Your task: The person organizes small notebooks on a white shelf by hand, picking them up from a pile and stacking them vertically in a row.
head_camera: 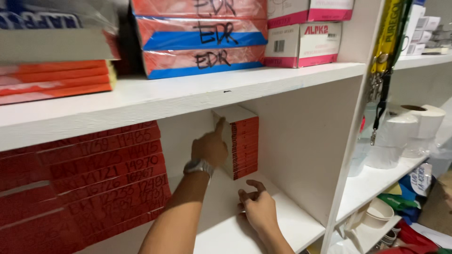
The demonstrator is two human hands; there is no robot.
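A stack of thin red-and-white boxes (245, 146) stands on edge at the back of a white shelf board (221, 230). My left hand (210, 148), with a wristwatch, is up against the stack's left side. Its fingers are curled and one finger is stretched up to the top corner. My right hand (256, 207) rests lower on the board in front of the stack, fingers loosely bent and apart, holding nothing.
Several flat red boxes (94, 178) are piled at the left of the same compartment. The upper shelf (188, 91) carries red-and-blue packs (202, 37) and white-and-pink cartons (303, 42). A white upright panel (348, 155) closes the right side. Beyond it hang lanyards (383, 56) beside paper rolls (414, 127).
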